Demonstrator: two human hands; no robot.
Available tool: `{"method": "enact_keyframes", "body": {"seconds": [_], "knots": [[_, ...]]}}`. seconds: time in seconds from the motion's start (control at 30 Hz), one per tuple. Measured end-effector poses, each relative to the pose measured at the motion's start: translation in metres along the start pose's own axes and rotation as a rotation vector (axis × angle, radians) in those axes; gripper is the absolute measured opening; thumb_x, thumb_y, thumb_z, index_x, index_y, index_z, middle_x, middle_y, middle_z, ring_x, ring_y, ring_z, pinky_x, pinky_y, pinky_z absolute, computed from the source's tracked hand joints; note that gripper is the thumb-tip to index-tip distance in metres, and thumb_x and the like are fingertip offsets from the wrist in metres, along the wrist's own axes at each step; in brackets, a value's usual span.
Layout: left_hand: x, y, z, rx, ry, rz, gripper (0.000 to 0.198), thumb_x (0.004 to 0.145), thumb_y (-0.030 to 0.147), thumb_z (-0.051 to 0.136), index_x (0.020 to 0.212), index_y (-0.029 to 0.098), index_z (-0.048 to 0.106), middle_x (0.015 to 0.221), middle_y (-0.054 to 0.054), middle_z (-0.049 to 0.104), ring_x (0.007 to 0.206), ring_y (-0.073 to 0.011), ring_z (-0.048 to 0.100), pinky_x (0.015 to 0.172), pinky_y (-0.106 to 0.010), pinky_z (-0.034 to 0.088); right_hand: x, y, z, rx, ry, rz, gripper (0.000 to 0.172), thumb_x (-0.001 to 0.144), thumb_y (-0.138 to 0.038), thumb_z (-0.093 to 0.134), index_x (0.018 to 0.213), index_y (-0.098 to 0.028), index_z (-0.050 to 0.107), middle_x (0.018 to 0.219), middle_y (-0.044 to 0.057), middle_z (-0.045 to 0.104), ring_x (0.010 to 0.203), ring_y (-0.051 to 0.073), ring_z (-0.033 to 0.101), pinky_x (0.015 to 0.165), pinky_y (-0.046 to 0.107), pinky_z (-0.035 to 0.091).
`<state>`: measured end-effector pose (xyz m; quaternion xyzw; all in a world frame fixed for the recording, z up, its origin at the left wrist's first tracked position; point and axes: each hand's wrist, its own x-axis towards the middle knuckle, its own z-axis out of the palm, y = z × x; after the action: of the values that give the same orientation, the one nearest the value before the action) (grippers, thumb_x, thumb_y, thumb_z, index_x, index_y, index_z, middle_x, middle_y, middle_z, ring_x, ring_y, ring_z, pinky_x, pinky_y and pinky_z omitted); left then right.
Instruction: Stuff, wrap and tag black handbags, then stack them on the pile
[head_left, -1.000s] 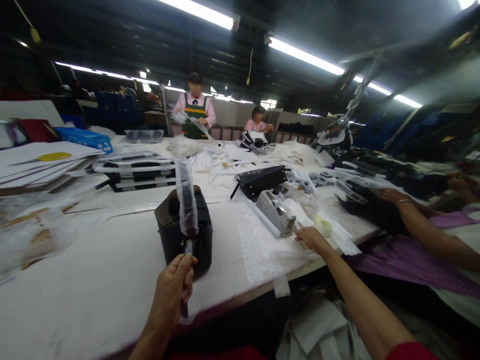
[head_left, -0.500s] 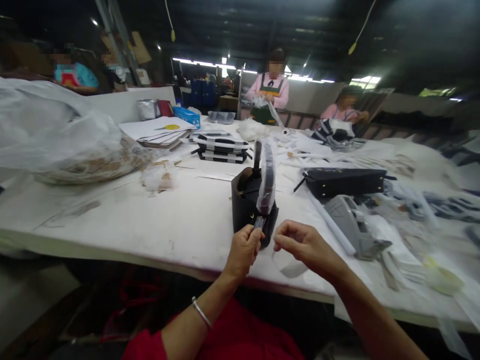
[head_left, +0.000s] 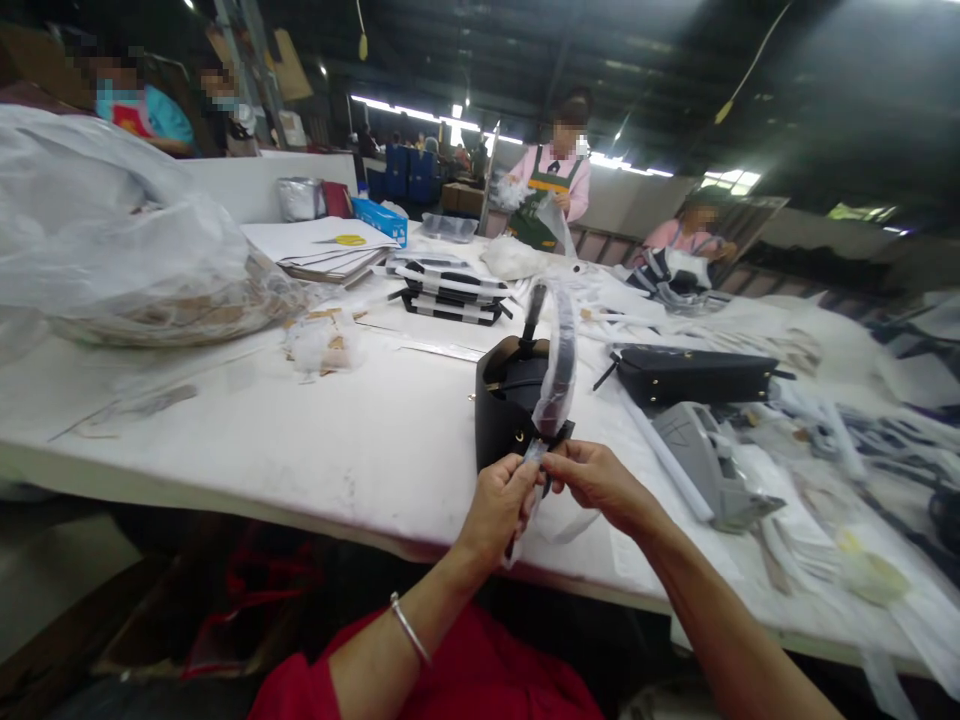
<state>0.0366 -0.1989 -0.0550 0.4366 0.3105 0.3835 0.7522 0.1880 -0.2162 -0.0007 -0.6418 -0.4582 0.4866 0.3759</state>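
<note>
A black handbag (head_left: pixel 499 415) stands on the table in front of me, its mouth open at the top. Its arched handle (head_left: pixel 556 370) is wrapped in clear plastic film. My left hand (head_left: pixel 501 505) is closed around the lower, film-covered end of a strap at the near side of the bag. Right beside it, my right hand (head_left: pixel 592 480) pinches the clear film (head_left: pixel 536 450) on that strap. The fingertips of both hands nearly meet there. A loose translucent strip (head_left: pixel 566 528) hangs below my right hand, and its upper end is hidden.
Black-and-white wrapped bags (head_left: pixel 454 295) are stacked behind. At right lie another black bag (head_left: pixel 694 375), a grey tape dispenser (head_left: pixel 712 465) and plastic scraps. At left sits a large plastic-covered bundle (head_left: pixel 150 260); yellow scissors (head_left: pixel 349 240) rest on paper sheets. Other people work beyond the table.
My right hand has come left and closed on the film at the strap beside my left hand. The left hand has kept its hold, and the view has shifted slightly.
</note>
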Motion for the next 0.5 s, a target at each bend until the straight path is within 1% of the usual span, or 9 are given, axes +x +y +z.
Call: {"method": "enact_keyframes", "body": {"seconds": [0.07, 0.1, 0.17, 0.23, 0.3, 0.37, 0.43, 0.47, 0.5], "knots": [[-0.001, 0.005, -0.003, -0.144, -0.073, -0.098, 0.040, 0.078, 0.057, 0.063, 0.080, 0.018, 0.054, 0.048, 0.011, 0.038, 0.031, -0.0028, 0.021, 0.032, -0.018, 0.015, -0.002, 0.001, -0.003, 0.092, -0.098, 0.030, 0.038, 0.068, -0.051, 0.073, 0.069, -0.016, 0.058, 0.057, -0.002, 0.062, 0.036, 0.002, 0.023, 0.038, 0.021, 0.010], [-0.001, 0.007, -0.005, -0.199, -0.108, -0.144, 0.040, 0.076, 0.056, 0.066, 0.079, 0.018, 0.054, 0.048, 0.012, 0.037, 0.032, -0.0021, 0.019, 0.032, -0.018, 0.014, -0.002, 0.001, -0.003, 0.108, -0.118, 0.037, 0.036, 0.068, -0.048, 0.073, 0.071, -0.016, 0.059, 0.060, -0.002, 0.063, 0.036, 0.002, 0.022, 0.038, 0.021, 0.010], [-0.001, 0.010, -0.009, -0.280, -0.167, -0.218, 0.038, 0.075, 0.051, 0.069, 0.079, 0.016, 0.056, 0.048, 0.012, 0.035, 0.033, -0.0011, 0.017, 0.032, -0.017, 0.013, -0.004, 0.001, -0.001, 0.068, -0.091, 0.018, 0.030, 0.069, -0.043, 0.072, 0.073, -0.015, 0.062, 0.064, 0.000, 0.066, 0.038, 0.003, 0.028, 0.038, 0.021, 0.014], [-0.001, 0.012, -0.011, -0.327, -0.196, -0.253, 0.036, 0.074, 0.048, 0.071, 0.081, 0.015, 0.058, 0.049, 0.012, 0.035, 0.034, -0.0006, 0.017, 0.032, -0.016, 0.013, -0.004, 0.000, 0.005, -0.044, 0.006, -0.064, 0.021, 0.070, -0.036, 0.069, 0.071, -0.015, 0.066, 0.066, 0.001, 0.068, 0.045, 0.007, 0.043, 0.042, 0.020, 0.027], [-0.002, 0.013, -0.011, -0.327, -0.181, -0.264, 0.037, 0.073, 0.048, 0.072, 0.081, 0.015, 0.058, 0.049, 0.012, 0.036, 0.034, -0.0003, 0.018, 0.032, -0.016, 0.013, -0.003, 0.000, 0.013, -0.181, 0.145, -0.162, 0.016, 0.071, -0.031, 0.065, 0.066, -0.016, 0.068, 0.065, 0.002, 0.069, 0.059, 0.012, 0.055, 0.055, 0.022, 0.040], [-0.003, 0.013, -0.009, -0.288, -0.129, -0.258, 0.041, 0.070, 0.051, 0.073, 0.080, 0.015, 0.057, 0.048, 0.012, 0.037, 0.033, -0.0004, 0.019, 0.032, -0.016, 0.014, -0.001, 0.002, 0.020, -0.295, 0.274, -0.197, 0.016, 0.072, -0.029, 0.062, 0.063, -0.017, 0.068, 0.063, 0.001, 0.068, 0.064, 0.014, 0.058, 0.064, 0.025, 0.043], [-0.004, 0.013, -0.005, -0.239, -0.075, -0.236, 0.044, 0.069, 0.055, 0.072, 0.079, 0.016, 0.056, 0.048, 0.011, 0.039, 0.032, -0.0008, 0.021, 0.031, -0.017, 0.014, 0.000, 0.005, 0.025, -0.347, 0.370, -0.190, 0.017, 0.072, -0.030, 0.063, 0.062, -0.017, 0.068, 0.059, 0.000, 0.066, 0.061, 0.015, 0.058, 0.063, 0.025, 0.043], [-0.004, 0.012, -0.003, -0.219, -0.053, -0.216, 0.045, 0.069, 0.057, 0.072, 0.079, 0.016, 0.055, 0.048, 0.011, 0.041, 0.031, -0.0011, 0.022, 0.031, -0.017, 0.015, 0.000, 0.007, 0.026, -0.329, 0.384, -0.183, 0.019, 0.072, -0.032, 0.063, 0.061, -0.017, 0.067, 0.058, 0.000, 0.065, 0.059, 0.014, 0.057, 0.060, 0.024, 0.042], [-0.005, 0.011, -0.002, -0.201, -0.032, -0.192, 0.045, 0.070, 0.058, 0.070, 0.079, 0.016, 0.055, 0.048, 0.010, 0.042, 0.031, -0.0014, 0.023, 0.030, -0.017, 0.015, -0.002, 0.009, 0.027, -0.274, 0.365, -0.167, 0.021, 0.073, -0.034, 0.063, 0.060, -0.017, 0.065, 0.055, 0.000, 0.064, 0.055, 0.013, 0.055, 0.056, 0.023, 0.041]]}}
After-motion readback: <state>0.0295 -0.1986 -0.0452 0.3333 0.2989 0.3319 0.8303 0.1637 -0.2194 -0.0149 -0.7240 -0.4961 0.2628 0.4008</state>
